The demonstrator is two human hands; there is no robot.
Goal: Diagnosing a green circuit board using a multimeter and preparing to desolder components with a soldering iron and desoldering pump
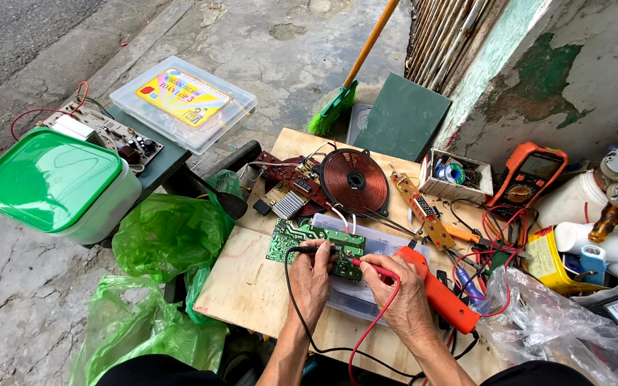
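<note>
hands [355,282] hide part of circuit board [316,246].

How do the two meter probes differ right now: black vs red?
The black probe is in the left hand, while the red probe is in the right hand. The black probe's tip comes onto the green circuit board from the left, the red probe's from the right. The black lead trails down between the forearms; the red lead loops under the right wrist. Both tips rest on the same board.

I see a clear flat box [184,104] with a yellow rectangular label [182,96] far left; an orange multimeter's grey screen [542,166] right.
</note>
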